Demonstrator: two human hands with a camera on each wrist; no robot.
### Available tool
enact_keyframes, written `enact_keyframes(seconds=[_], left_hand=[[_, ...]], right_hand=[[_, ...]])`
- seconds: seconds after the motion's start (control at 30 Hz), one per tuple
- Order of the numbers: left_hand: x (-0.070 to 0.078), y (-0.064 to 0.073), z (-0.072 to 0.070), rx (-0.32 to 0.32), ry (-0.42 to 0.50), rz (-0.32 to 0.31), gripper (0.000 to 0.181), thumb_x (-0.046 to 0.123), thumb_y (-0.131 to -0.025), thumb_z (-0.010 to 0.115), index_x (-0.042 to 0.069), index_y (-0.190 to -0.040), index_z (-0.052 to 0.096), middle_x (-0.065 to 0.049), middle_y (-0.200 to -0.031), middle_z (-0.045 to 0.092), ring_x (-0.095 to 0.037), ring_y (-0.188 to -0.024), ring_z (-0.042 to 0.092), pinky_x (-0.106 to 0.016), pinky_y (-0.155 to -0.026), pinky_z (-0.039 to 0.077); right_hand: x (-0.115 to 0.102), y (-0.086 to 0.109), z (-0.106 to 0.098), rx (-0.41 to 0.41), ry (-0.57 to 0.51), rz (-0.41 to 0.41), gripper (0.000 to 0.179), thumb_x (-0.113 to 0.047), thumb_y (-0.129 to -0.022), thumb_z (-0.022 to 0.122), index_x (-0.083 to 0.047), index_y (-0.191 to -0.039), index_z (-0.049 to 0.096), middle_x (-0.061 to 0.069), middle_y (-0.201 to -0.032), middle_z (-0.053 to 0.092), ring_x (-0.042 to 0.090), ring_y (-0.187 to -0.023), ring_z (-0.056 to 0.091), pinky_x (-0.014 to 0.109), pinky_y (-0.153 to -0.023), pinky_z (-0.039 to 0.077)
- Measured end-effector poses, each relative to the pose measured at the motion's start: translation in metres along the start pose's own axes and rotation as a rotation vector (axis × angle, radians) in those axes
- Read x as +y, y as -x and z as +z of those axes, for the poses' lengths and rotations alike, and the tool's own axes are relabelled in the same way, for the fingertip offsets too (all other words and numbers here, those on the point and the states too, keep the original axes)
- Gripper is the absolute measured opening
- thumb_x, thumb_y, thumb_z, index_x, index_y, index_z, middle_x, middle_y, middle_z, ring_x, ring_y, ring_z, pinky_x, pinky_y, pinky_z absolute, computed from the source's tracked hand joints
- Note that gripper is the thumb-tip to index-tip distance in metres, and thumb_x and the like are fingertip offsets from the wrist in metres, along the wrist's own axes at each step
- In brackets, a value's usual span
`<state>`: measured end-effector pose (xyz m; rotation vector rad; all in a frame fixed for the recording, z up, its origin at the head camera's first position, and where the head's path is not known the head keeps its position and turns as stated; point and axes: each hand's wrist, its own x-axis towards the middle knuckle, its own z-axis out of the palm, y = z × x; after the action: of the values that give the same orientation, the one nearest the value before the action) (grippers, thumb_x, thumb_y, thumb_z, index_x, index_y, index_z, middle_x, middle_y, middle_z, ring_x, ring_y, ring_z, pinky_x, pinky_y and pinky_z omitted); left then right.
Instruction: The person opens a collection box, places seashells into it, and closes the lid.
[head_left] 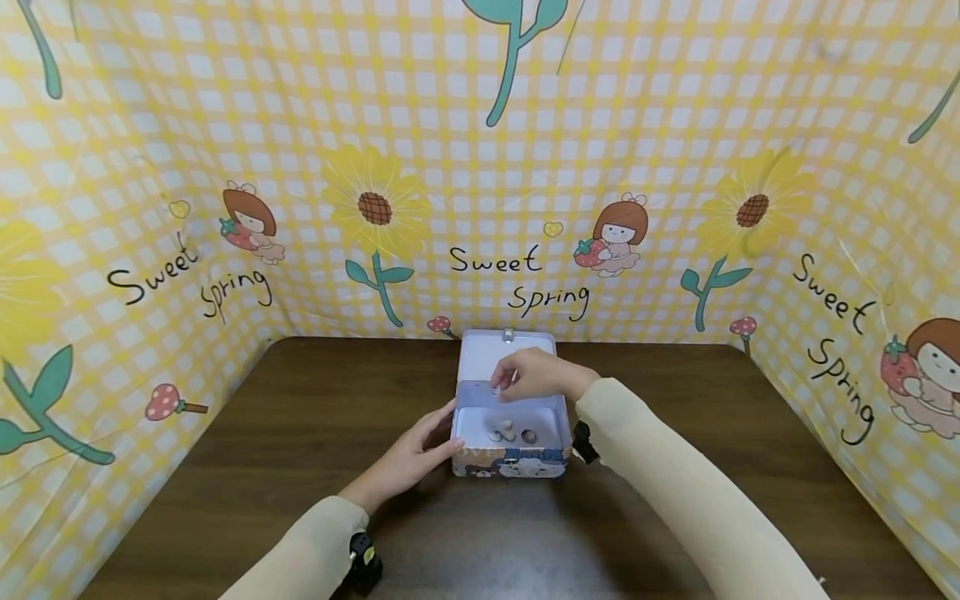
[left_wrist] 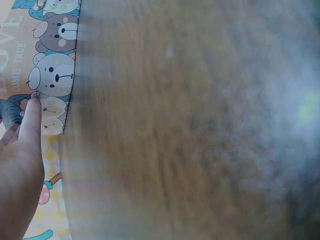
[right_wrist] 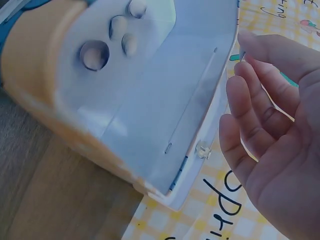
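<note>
A hinged tin box point(head_left: 510, 462) printed with cartoon bears stands on the table with its lid point(head_left: 487, 354) up. Several small rounded pebble-like pieces point(right_wrist: 118, 27) lie on its pale floor, among them a darker ring-edged one point(right_wrist: 94, 55). My left hand point(head_left: 408, 458) rests against the box's left side, thumb straight at the front left corner; in the left wrist view the left hand point(left_wrist: 22, 165) touches the printed side. Above the box, in front of the lid, my right hand point(head_left: 532, 372) pinches a small greyish piece point(right_wrist: 242, 54) between thumb and fingertips, mostly hidden by them.
The brown wooden table point(head_left: 262, 500) extends to both sides of the box. Behind it and at both sides hangs a yellow checked cloth point(head_left: 450, 208) with sunflowers and lettering. The lid carries a metal clasp point(right_wrist: 202, 150) at its edge.
</note>
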<state>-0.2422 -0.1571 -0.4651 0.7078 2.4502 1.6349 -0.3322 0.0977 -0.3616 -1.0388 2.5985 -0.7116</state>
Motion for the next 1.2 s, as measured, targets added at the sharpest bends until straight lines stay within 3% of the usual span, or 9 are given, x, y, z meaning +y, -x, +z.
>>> enact_keyframes(seconds=[0.23, 0.63, 1.2], left_hand=[[-0.002, 0.0, -0.001, -0.003, -0.001, 0.005, 0.069, 0.024, -0.103, 0.061, 0.011, -0.16, 0.025, -0.024, -0.155, 0.032, -0.041, -0.139, 0.039, -0.056, -0.106, 0.039], [0.0, 0.0, 0.0, -0.011, 0.01, 0.007, 0.069, 0.023, -0.103, 0.061, 0.01, -0.16, 0.025, -0.024, -0.156, 0.031, -0.042, -0.139, 0.037, -0.056, -0.105, 0.04], [0.0, 0.001, -0.001, -0.012, 0.019, 0.008, 0.069, 0.023, -0.103, 0.061, 0.011, -0.16, 0.025, -0.024, -0.156, 0.031, -0.041, -0.14, 0.037, -0.056, -0.105, 0.04]], right_hand=[[-0.004, -0.01, 0.004, -0.02, -0.016, 0.039, 0.015, -0.013, -0.089, 0.076, -0.01, -0.104, 0.074, -0.005, -0.091, 0.068, 0.01, -0.087, 0.062, 0.026, -0.08, 0.051], [-0.007, -0.017, 0.012, -0.042, 0.025, 0.003, 0.013, -0.01, -0.088, 0.077, -0.01, -0.1, 0.073, -0.006, -0.089, 0.068, 0.008, -0.086, 0.062, 0.027, -0.081, 0.051], [-0.011, -0.022, 0.02, -0.062, 0.058, 0.048, 0.014, -0.011, -0.088, 0.078, -0.011, -0.101, 0.073, -0.006, -0.087, 0.067, 0.009, -0.082, 0.061, 0.027, -0.077, 0.05]])
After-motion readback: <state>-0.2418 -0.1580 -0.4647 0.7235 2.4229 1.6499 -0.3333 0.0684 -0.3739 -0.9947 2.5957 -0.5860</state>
